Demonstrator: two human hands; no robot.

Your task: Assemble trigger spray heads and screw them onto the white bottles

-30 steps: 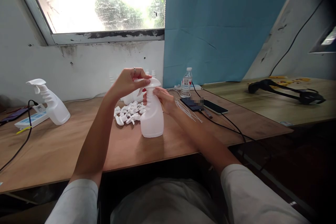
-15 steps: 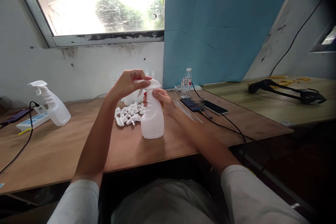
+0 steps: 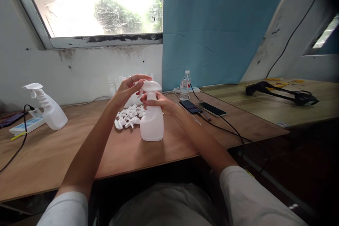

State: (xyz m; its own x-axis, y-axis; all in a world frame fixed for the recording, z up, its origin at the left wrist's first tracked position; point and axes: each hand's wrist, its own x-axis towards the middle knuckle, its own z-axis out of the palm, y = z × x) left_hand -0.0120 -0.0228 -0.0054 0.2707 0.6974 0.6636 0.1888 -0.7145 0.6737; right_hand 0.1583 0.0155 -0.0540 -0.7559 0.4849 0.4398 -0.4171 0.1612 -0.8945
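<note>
A translucent white spray bottle (image 3: 152, 125) stands upright near the table's front edge, with a white trigger head (image 3: 151, 85) on top. My right hand (image 3: 162, 103) is closed around its neck, just under the head. At the nozzle end, my left hand (image 3: 130, 87) pinches the trigger head, with its thumb on the near side and fingers reaching over the top. Behind the bottle lies a pile of small white plastic parts (image 3: 130, 116). Farther back, more translucent bottles (image 3: 129, 101) are partly hidden by my left hand.
Another spray bottle (image 3: 54, 113) leans at the left by a power strip (image 3: 28, 124). To the right are a water bottle (image 3: 185, 86), two phones (image 3: 214, 109) with cables, and thin white tubes (image 3: 196, 120). A black strapped device (image 3: 280, 93) lies on the far right table.
My left thumb has slid back toward the nozzle, uncovering more of the trigger head. My right hand's fingers have shifted across the front of the neck. The view has turned slightly.
</note>
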